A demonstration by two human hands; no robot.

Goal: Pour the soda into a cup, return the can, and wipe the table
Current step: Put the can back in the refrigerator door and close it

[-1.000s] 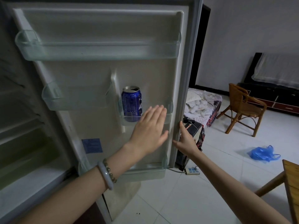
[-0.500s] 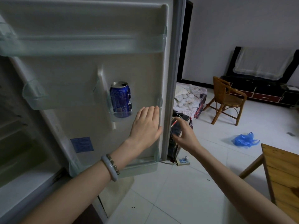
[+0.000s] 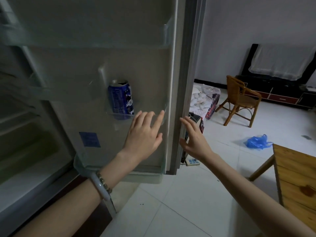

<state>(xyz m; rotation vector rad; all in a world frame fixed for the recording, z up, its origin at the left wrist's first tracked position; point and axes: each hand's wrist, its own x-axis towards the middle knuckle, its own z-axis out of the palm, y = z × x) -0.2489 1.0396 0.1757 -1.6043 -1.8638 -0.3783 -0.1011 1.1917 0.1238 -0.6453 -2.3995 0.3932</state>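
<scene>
Aluminium, thin-walled and opened, the blue can [image 3: 121, 100] stood in the door pocket [image 3: 111, 113] just above my flat, empty left hand [image 3: 143, 136], right hand [image 3: 194, 140] likewise spread; I judged it light, dent-prone, best gripped mid-body, upright.

The blue soda can [image 3: 121, 100], its top opened, stands slightly tilted in a clear door shelf [image 3: 147, 115] of the open fridge door [image 3: 136, 65].
</scene>
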